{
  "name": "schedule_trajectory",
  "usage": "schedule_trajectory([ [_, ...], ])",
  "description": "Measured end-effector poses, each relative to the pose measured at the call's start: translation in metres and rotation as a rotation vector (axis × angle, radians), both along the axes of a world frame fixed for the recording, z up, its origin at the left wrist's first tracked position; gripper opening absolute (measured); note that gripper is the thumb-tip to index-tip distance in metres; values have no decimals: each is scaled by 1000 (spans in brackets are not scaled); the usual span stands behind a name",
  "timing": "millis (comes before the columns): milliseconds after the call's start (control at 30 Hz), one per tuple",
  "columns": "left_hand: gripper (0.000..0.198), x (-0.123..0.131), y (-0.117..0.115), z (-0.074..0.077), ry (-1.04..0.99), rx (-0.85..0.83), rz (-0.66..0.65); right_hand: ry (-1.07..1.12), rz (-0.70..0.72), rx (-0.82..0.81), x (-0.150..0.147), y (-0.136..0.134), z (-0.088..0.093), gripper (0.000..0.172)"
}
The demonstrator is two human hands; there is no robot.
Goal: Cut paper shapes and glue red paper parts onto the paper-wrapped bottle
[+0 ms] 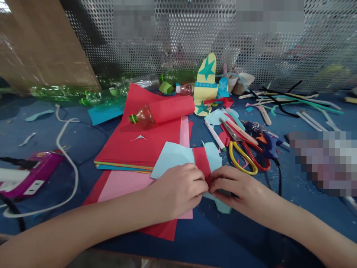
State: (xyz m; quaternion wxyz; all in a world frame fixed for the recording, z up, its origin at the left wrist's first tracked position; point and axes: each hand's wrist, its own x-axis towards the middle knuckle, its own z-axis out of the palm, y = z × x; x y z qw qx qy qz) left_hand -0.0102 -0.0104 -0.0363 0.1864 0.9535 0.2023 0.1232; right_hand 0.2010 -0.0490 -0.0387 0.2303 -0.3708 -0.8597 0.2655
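Note:
A light blue paper cutout (174, 158) with a red paper strip (201, 160) across its middle lies in front of me. My left hand (185, 191) is closed at the strip's near end, its fingertips pressed on the paper. From the other side my right hand (235, 188) pinches the same near end, its fingers almost touching the left ones. The fingertips hide the strip's end. Behind the hands, a plastic bottle wrapped in red paper (173, 109) lies on a stack of coloured sheets (122, 145).
Scissors (242, 158), a white marker (214, 134) and a blue glue gun (271, 146) lie to the right. A yellow paper rocket shape (206, 89) stands behind. On the left are a purple power strip (39, 173) and white cord (67, 149). Perforated metal (181, 37) closes the back.

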Motion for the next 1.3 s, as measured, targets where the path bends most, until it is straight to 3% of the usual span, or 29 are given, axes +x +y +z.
schedule_trajectory([
  [233, 15, 2, -2, 0, 26, 48, 25, 27, -19, -8, -1, 2, -3, 13],
  [567, 14, 1, -6, -4, 80, 339, -75, 29, -62, 20, -5, 0, -2, 12],
  [900, 16, 0, -6, -5, 95, 279, -33, -7, -69, 57, -7, -3, -3, 10],
  [1167, 17, 4, -8, -8, 45, 438, -38, -119, -71, 173, -11, -4, -7, 17],
  [1300, 20, 5, -7, -7, 37, 385, -12, -200, -94, 229, -12, -5, -11, 16],
])
